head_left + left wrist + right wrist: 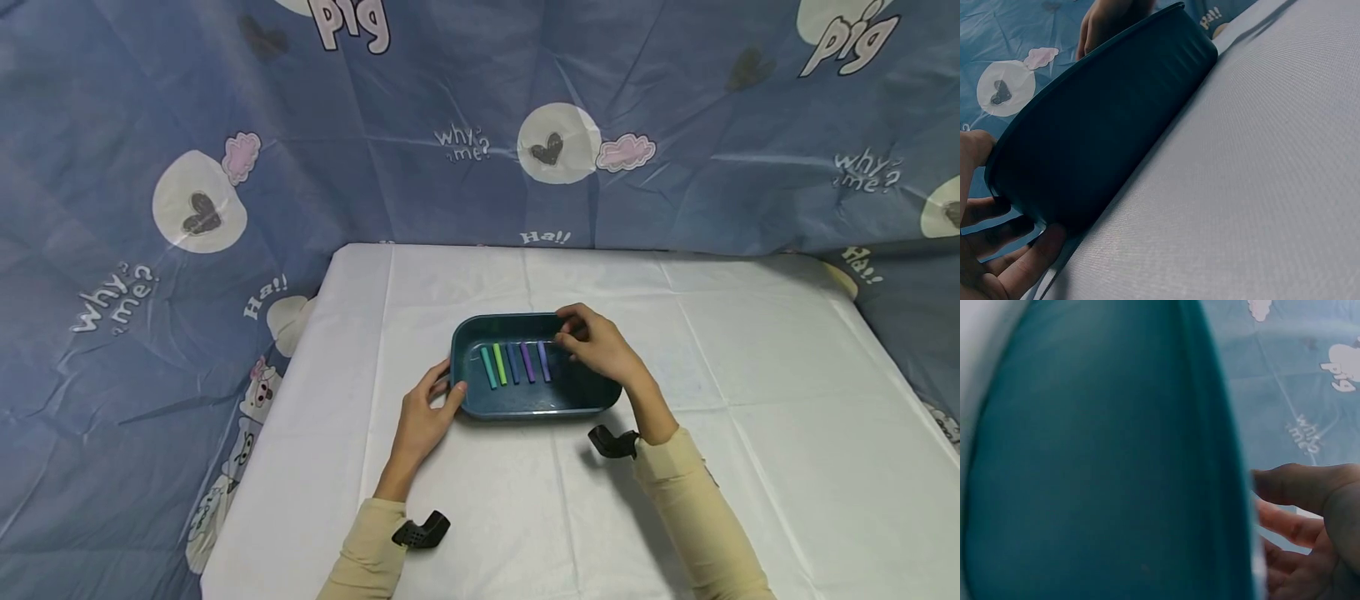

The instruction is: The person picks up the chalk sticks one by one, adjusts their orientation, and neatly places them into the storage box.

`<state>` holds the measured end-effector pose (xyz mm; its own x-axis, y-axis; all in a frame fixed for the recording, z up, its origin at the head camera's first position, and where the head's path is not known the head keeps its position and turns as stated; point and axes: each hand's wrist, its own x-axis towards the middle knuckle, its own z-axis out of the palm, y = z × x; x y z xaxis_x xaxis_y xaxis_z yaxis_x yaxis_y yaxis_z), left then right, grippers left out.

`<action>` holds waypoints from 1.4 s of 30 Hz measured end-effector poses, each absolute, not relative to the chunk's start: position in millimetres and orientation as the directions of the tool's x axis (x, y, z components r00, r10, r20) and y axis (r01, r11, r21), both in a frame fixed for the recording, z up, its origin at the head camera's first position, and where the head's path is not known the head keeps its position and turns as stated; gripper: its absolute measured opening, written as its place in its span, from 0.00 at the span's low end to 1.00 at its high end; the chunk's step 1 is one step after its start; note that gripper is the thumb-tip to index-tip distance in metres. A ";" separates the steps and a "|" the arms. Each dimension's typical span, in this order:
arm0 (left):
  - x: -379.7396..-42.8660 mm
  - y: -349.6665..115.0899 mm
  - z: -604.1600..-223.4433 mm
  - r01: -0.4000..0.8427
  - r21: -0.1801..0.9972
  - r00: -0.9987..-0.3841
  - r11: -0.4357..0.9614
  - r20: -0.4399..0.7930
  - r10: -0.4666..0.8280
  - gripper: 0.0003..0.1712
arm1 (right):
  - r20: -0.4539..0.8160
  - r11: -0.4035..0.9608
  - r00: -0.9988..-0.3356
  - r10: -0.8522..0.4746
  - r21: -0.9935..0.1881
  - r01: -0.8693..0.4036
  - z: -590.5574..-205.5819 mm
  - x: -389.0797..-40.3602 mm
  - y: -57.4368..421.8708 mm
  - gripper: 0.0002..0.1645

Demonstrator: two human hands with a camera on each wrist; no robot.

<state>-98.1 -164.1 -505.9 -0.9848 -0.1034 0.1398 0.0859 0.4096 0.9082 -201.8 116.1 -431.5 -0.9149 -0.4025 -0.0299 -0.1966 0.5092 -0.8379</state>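
A dark teal rectangular tray [540, 412] stands on the white-covered table. Inside it, several short, slim coloured sticks lie side by side: a teal stick [489, 367], a yellow-green stick [499, 364], a dark blue stick [513, 363], a purple stick [527, 362] and a periwinkle stick [543, 362]. My left hand [426, 417] holds the tray's near left corner, thumb at the rim, fingers along the outer wall [1085, 137]. Over the tray's right end hovers my right hand [600, 342], loosely bent, thumb and forefinger apart; nothing shows between them. In the right wrist view the rim hides its fingertips.
White cloth [750, 350] covers the table around the tray. Behind and to the left hangs a blue printed curtain [420, 192]. Each wrist carries a black camera mount; the left mount [422, 531] and right mount [612, 442] stick out over the cloth.
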 end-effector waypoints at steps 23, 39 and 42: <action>-94.4 -163.7 -505.0 0.078 0.908 -0.984 0.412 0.136 -0.112 0.31 | 0.037 0.599 -0.970 -0.239 -0.781 -0.177 -431.7 -204.4 165.3 0.22; -91.9 -162.6 -508.9 0.085 0.914 -0.982 0.398 0.144 -0.123 0.31 | 0.005 0.732 -0.981 -0.192 -0.665 -0.147 -458.6 -206.3 198.8 0.24; -93.4 -162.5 -507.1 0.084 0.913 -0.982 0.400 0.145 -0.125 0.30 | -0.020 0.763 -0.980 -0.198 -0.631 -0.141 -461.3 -206.8 203.6 0.26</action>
<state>-93.4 -162.5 -507.1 -0.9815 -0.1250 0.1449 0.0837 0.4003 0.9126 -206.8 203.6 -461.3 -0.9800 -0.1978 -0.0204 -0.1410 0.7632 -0.6306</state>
